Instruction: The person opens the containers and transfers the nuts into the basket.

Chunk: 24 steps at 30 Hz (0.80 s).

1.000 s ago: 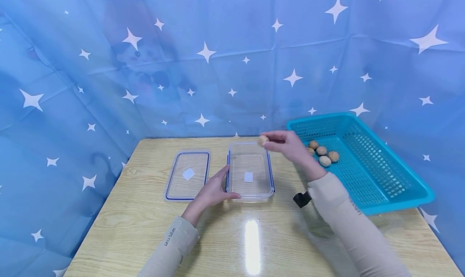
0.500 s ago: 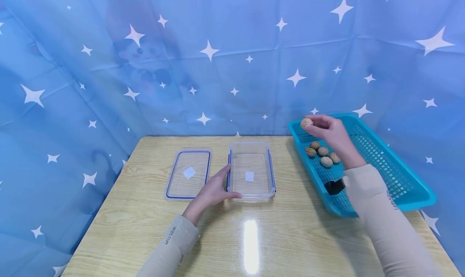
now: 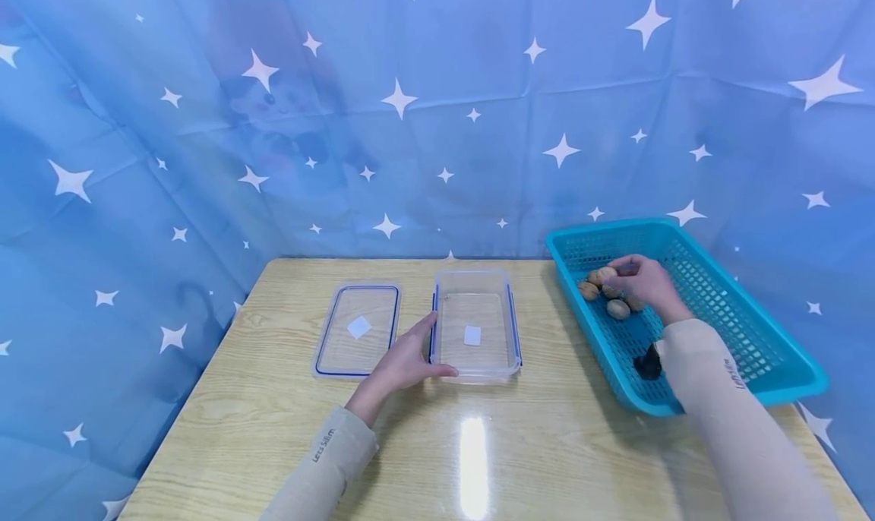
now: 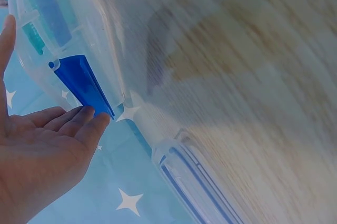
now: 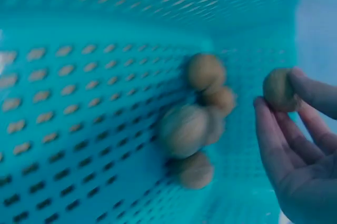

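My right fingers (image 5: 310, 89) pinch a walnut (image 5: 278, 89) inside the basket (image 3: 724, 308), beside the other walnuts (image 5: 196, 124). My left hand (image 3: 403, 360) lies flat, fingers straight, against the clear box (image 3: 476, 369), with the lid (image 3: 357, 329) just beside it.

Pale wooden table (image 3: 287, 422) with a light glare, blue star-printed cloth backdrop (image 3: 437, 103) behind.
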{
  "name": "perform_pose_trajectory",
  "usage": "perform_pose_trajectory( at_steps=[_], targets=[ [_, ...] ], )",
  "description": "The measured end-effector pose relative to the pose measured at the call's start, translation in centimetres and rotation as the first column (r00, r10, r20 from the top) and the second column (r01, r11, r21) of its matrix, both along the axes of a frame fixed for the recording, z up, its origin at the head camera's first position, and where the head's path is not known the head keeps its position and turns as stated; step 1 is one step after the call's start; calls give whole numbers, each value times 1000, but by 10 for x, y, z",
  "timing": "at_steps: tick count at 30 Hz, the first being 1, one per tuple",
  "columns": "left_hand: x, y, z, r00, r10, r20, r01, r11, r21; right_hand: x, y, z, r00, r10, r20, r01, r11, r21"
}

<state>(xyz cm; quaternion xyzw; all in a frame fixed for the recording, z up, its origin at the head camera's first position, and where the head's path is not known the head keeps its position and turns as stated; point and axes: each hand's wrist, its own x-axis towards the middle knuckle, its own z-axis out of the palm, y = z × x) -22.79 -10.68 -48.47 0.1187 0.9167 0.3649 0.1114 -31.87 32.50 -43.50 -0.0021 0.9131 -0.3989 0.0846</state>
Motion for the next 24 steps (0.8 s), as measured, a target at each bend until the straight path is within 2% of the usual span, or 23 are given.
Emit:
perform_pose_trajectory(
  at_steps=[7, 13, 15, 19, 21, 24],
  targets=[
    [0, -2, -2, 1000, -3, -5, 3, 1000, -5, -8, 4, -33, 997, 82, 12, -83, 983, 161],
    [-1, -3, -2, 1000, 2, -13, -2, 1000, -4, -16, 2, -42, 982, 186, 16, -183, 944, 276],
    [-1, -3, -2, 1000, 1, -13, -1, 1000, -5, -14, 2, -39, 981, 195, 20, -193, 943, 270],
    [-3, -6, 0, 1000, -10, -8, 10, 999, -33, -7, 2, -23, 987, 162, 4, -159, 963, 219],
    [-6, -9, 6, 1000, -3, -10, 2, 999, -51, -4, 3, -12, 992, 118, -33, -110, 977, 183],
    [-17, -14, 22, 998, 32, -55, -35, 997, -62, -4, 4, 6, 991, 25, -132, -10, 994, 111]
  ],
)
